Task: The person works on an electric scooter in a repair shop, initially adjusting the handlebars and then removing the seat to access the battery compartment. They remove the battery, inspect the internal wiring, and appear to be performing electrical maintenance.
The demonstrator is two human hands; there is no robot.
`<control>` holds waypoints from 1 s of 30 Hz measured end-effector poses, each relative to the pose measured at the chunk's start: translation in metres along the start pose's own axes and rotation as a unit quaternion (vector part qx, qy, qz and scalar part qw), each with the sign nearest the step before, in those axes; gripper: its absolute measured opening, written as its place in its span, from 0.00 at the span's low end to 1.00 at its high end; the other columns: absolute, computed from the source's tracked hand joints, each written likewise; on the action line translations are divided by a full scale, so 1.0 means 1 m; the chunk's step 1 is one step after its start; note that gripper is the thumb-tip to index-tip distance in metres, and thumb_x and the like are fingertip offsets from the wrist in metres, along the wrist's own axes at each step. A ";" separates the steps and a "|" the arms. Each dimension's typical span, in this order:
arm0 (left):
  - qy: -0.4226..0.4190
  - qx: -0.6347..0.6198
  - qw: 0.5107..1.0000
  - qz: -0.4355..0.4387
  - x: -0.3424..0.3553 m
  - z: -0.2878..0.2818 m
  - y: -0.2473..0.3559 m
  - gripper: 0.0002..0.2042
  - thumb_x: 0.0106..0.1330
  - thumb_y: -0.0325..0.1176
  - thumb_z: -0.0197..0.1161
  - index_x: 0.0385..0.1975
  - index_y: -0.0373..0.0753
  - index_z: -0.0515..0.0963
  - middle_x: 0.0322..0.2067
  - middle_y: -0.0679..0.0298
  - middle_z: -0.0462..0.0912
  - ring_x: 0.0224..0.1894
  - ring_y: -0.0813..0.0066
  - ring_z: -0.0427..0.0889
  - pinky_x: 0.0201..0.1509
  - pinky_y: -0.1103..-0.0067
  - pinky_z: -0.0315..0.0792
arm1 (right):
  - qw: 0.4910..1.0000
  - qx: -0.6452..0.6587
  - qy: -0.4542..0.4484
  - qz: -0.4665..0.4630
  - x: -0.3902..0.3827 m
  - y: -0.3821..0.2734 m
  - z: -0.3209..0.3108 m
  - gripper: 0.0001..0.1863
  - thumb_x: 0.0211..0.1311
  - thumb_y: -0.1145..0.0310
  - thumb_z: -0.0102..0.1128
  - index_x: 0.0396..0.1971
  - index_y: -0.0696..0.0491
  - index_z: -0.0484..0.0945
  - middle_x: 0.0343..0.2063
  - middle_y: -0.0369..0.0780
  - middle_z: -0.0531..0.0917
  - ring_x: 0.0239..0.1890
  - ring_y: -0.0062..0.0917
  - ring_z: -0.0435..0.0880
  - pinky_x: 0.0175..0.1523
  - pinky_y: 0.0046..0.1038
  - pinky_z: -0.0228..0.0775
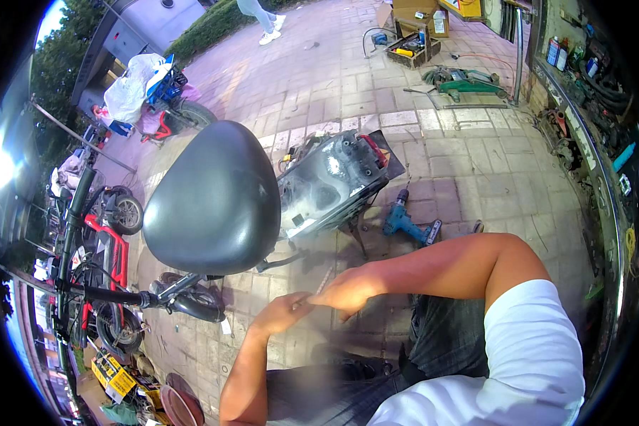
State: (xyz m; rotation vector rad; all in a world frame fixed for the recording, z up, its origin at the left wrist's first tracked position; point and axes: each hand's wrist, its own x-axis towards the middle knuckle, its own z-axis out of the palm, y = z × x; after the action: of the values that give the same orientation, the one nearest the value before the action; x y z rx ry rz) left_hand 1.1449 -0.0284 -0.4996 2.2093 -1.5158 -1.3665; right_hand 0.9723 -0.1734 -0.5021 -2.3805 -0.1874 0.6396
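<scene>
My left hand [284, 313] and my right hand [349, 288] meet low in front of me, fingers closed and touching. A thin, pale rod [325, 280] sticks up from between them, seemingly in my right fingers; its kind is too small to tell. What my left fingers pinch is hidden. Just beyond my hands stands a small electric bike with a wide black saddle [216, 202] and a dusty grey rear deck [334, 174]. On the paving near my right forearm lies a blue cordless drill [409, 224].
Black handlebars [76, 234] rise at the left, by a red bike [113, 259]. A green floor jack [468, 84] and an open toolbox [413, 51] lie far right. Crowded shelving [582, 78] lines the right side. A person's legs [261, 18] show at the top.
</scene>
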 end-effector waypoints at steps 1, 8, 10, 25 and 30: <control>0.002 0.002 1.000 -0.001 -0.002 -0.001 0.001 0.23 0.65 0.44 0.61 0.57 0.39 0.72 0.49 0.53 0.80 0.47 0.63 0.81 0.51 0.74 0.73 | 1.000 0.001 0.000 0.001 0.001 -0.001 -0.001 0.45 0.54 0.62 0.68 0.68 0.51 0.51 0.58 0.51 0.72 0.60 0.45 0.70 0.60 0.39 0.65; 0.010 0.002 1.000 -0.004 -0.002 0.001 -0.014 0.22 0.68 0.44 0.58 0.56 0.39 0.72 0.48 0.54 0.81 0.48 0.65 0.81 0.52 0.74 0.72 | 1.000 -0.008 -0.005 -0.002 0.008 -0.001 0.000 0.42 0.55 0.62 0.66 0.67 0.50 0.53 0.55 0.51 0.73 0.57 0.45 0.72 0.57 0.40 0.66; 0.024 0.007 1.000 0.009 -0.003 0.001 -0.015 0.21 0.68 0.44 0.58 0.56 0.39 0.73 0.47 0.54 0.81 0.47 0.66 0.80 0.52 0.74 0.71 | 1.000 -0.007 -0.007 0.002 0.007 -0.003 -0.003 0.41 0.56 0.62 0.66 0.67 0.49 0.53 0.54 0.51 0.74 0.56 0.46 0.73 0.56 0.41 0.66; 0.060 -0.091 0.990 0.085 -0.001 0.005 -0.023 0.11 0.67 0.29 0.56 0.45 0.33 0.79 0.42 0.56 0.83 0.45 0.71 0.80 0.52 0.77 0.71 | 0.996 -0.035 0.055 -0.057 0.017 0.011 0.010 0.35 0.53 0.55 0.66 0.56 0.55 0.63 0.39 0.50 0.81 0.45 0.46 0.80 0.47 0.45 0.70; 0.055 -0.055 0.995 0.070 -0.003 0.001 -0.011 0.11 0.67 0.27 0.56 0.46 0.34 0.79 0.41 0.58 0.83 0.45 0.72 0.79 0.52 0.78 0.70 | 0.999 -0.018 0.039 -0.032 0.011 0.005 0.005 0.37 0.52 0.56 0.67 0.59 0.55 0.61 0.40 0.50 0.81 0.46 0.46 0.80 0.47 0.45 0.70</control>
State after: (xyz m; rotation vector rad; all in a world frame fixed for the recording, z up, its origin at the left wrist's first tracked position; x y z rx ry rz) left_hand 1.1510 -0.0203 -0.5042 2.0365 -1.4876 -1.2337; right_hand 0.9792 -0.1709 -0.5133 -2.4191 -0.2435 0.5174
